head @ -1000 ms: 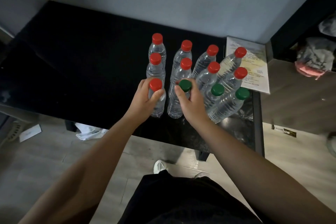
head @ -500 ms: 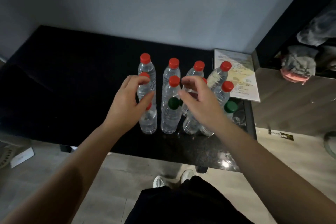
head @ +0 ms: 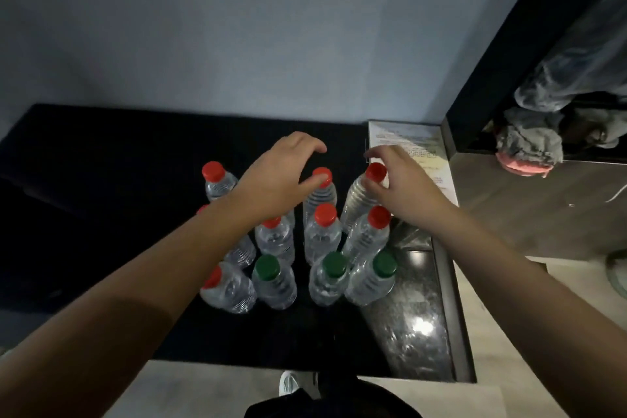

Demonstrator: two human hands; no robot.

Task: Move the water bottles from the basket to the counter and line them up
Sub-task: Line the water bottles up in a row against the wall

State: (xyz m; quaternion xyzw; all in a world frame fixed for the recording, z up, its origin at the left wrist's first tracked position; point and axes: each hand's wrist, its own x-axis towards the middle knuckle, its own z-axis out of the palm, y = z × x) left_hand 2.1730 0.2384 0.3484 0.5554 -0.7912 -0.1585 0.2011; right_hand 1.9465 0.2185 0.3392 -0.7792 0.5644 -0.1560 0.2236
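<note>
Water bottles (head: 322,241) stand clustered in rows on the black worktop (head: 101,231). Left hand (head: 281,170) hovers spread and empty over the back row; right hand (head: 403,183) curls at a red cap (head: 376,170), grip unclear.

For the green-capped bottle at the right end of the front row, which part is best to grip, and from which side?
Grip the right-end bottle, probably at its neck under the cap, from above-right: it stands upright, the neighbouring green-capped bottle crowds its left, its right is free.

Eight visible red-capped bottles (head: 322,234), three green-capped bottles (head: 274,282), two hands (head: 278,176) (head: 403,183)
</note>
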